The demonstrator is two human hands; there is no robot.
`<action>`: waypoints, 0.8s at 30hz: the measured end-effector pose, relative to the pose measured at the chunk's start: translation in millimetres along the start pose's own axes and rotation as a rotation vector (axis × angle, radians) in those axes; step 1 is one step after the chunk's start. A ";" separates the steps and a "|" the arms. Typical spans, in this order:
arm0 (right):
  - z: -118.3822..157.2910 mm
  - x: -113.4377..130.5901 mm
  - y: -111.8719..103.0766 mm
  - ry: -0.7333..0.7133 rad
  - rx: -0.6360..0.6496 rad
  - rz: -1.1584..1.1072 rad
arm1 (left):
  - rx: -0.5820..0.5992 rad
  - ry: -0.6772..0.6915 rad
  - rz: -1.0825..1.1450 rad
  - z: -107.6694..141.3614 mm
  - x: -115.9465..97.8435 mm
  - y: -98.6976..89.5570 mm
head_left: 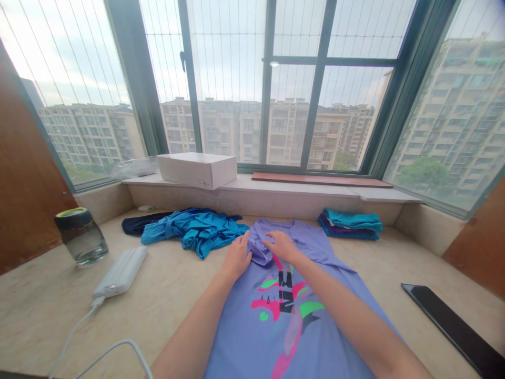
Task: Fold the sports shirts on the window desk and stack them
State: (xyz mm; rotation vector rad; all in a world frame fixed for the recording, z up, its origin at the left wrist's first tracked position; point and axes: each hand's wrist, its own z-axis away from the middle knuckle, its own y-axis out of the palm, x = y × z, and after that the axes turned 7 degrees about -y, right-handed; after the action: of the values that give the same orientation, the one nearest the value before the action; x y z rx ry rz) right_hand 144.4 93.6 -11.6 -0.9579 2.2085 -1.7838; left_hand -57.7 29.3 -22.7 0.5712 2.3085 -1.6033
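A purple T-shirt (252, 337) with a pink, green and black print lies spread in front of me, its neck toward the window. Its left sleeve is turned inward in a bunched fold (259, 251). At the outer edge of that fold rests my left hand (238, 258), open, with fingers stretched forward and thumb apart. My right hand (283, 246) is over the shirt's upper chest, just right of the fold. Its fingers and thumb point left with a gap between them, and no cloth shows gripped in it.
Crumpled blue clothes (201, 229) lie at the left back, and a folded stack (350, 223) at the right back. A bottle (81, 237) and a white power bank (120, 271) with a cable are on the left. A black phone (450, 321) lies right. A white box (197, 169) sits on the sill.
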 end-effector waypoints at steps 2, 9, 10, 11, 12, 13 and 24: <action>-13.2 11.7 7.3 0.022 0.025 -0.007 | -0.022 -0.058 -0.043 -0.1 0.2 -1.0; -46.9 5.7 -9.7 0.123 -0.008 0.021 | -0.013 -0.023 -0.023 1.4 -7.5 -7.2; -50.1 1.4 -16.7 0.142 -0.027 0.032 | -0.014 0.032 0.016 1.8 -10.2 -7.0; -52.3 -2.6 -23.6 0.159 -0.042 0.041 | -0.012 0.090 0.052 2.2 -13.0 -6.6; -53.3 -5.7 -29.9 0.169 -0.048 0.047 | -0.011 0.141 0.079 2.6 -15.5 -6.0; -52.9 -7.8 -35.3 0.166 -0.042 0.045 | -0.014 0.178 0.100 3.0 -17.5 -5.3; 4.7 6.3 -26.2 -0.226 0.196 -0.144 | -0.048 0.094 0.056 0.4 -9.3 0.7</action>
State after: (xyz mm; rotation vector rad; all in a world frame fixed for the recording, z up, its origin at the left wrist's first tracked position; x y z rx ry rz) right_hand 151.8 83.9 12.8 -1.2311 1.8344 -1.8079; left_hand -49.2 27.7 -19.3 0.7083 2.3687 -1.5223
